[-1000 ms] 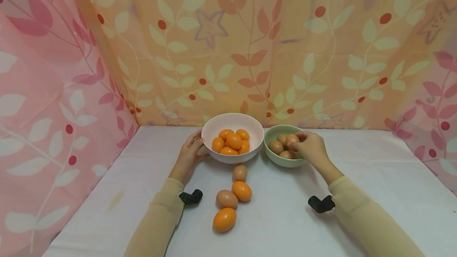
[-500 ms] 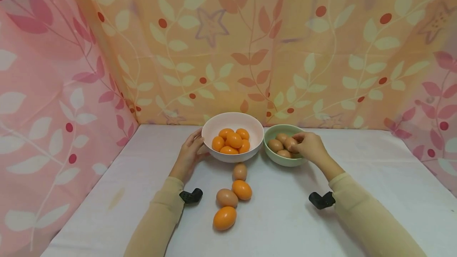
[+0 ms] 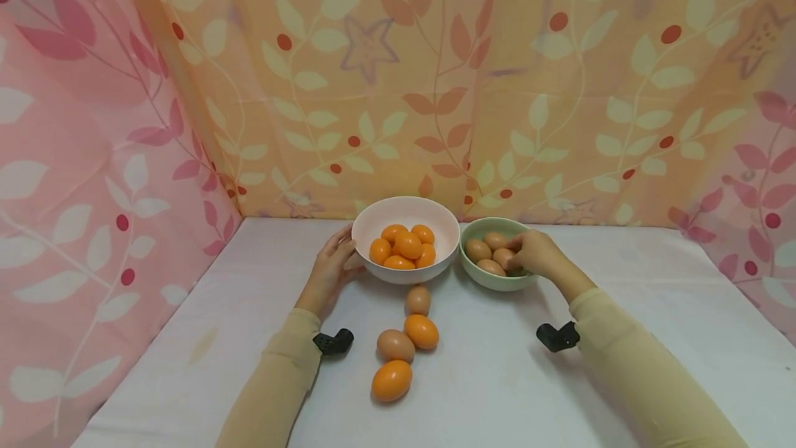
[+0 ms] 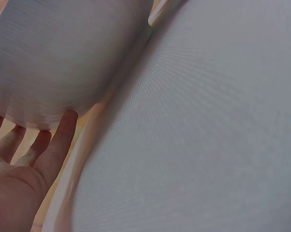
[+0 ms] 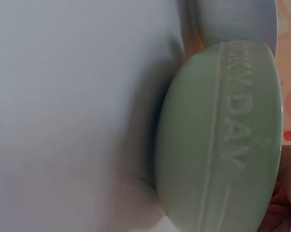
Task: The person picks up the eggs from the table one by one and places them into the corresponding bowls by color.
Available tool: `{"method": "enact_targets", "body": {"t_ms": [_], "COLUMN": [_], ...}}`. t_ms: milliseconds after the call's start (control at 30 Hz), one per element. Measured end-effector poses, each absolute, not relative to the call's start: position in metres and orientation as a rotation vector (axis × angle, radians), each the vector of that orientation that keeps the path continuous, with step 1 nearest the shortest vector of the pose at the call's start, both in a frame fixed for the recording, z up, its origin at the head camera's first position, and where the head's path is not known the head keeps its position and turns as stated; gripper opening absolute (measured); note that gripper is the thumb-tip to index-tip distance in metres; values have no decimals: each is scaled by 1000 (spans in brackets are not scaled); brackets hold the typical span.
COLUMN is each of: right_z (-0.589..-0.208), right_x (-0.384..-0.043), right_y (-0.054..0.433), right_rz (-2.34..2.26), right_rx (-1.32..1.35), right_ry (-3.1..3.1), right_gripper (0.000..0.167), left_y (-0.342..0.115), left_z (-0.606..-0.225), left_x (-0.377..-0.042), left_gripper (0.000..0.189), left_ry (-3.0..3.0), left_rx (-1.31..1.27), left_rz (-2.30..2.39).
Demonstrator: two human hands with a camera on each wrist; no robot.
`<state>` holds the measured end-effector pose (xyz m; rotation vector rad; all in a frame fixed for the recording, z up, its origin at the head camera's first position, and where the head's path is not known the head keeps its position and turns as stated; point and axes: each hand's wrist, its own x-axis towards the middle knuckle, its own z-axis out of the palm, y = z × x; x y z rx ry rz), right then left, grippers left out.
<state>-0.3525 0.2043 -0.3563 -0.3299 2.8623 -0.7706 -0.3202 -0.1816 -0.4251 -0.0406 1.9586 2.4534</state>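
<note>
Against the left side of the pink-white bowl (image 3: 403, 275), my left hand (image 3: 329, 265) rests its fingertips; the left wrist view shows the fingers (image 4: 63, 137) nearly straight on the outer wall. That bowl holds several orange eggs (image 3: 408, 245). My right hand (image 3: 539, 254) reaches over the right rim of the smaller green bowl (image 3: 497, 283), its fingers and thumb around a brown egg (image 3: 503, 258) low among other brown eggs (image 3: 478, 250). The fingertips are partly hidden by the hand and the egg. In the right wrist view, the green bowl's wall (image 5: 203, 140) covers most of the hand.
In front of the bowls lie two brown eggs (image 3: 395, 346) and two orange eggs (image 3: 392, 381) in a loose line on the white cloth (image 3: 485, 379). The two bowls stand side by side. A patterned curtain (image 3: 435, 88) rises behind the table.
My right hand has moved slightly lower and deeper into the green bowl with the brown egg, and the brown eggs there have shifted a little. The left hand has stayed at its bowl.
</note>
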Motion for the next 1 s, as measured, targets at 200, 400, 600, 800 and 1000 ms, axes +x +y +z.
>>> {"method": "enact_targets", "body": {"t_ms": [200,400,600,800,1000], "right_z": [-357,-362,-360,-362,-372], "right_x": [-355,-340,-306,-283,-269], "right_y": [205,207,195,169,147], "right_rz": [-762,-1149,-1511,-1786,-1804], "right_rx": [-320,-232,-218,-286,-350], "right_ry": [2842,2911,2851,2587,2467], "right_gripper": [46,44,47,52,48], "left_y": [-182,-180,-180,-183,-183], "left_z": [-425,-424,-425,-426,-427], "left_x": [-321,-320,-321,-322,-321], "left_gripper": [49,49,49,49,50], "left_ry": [1964,1975,1973,1954,1948], "left_rx": [-31,-34,-10,-15,-22], "left_rz": [2453,2442,2442,2467,2467]}}
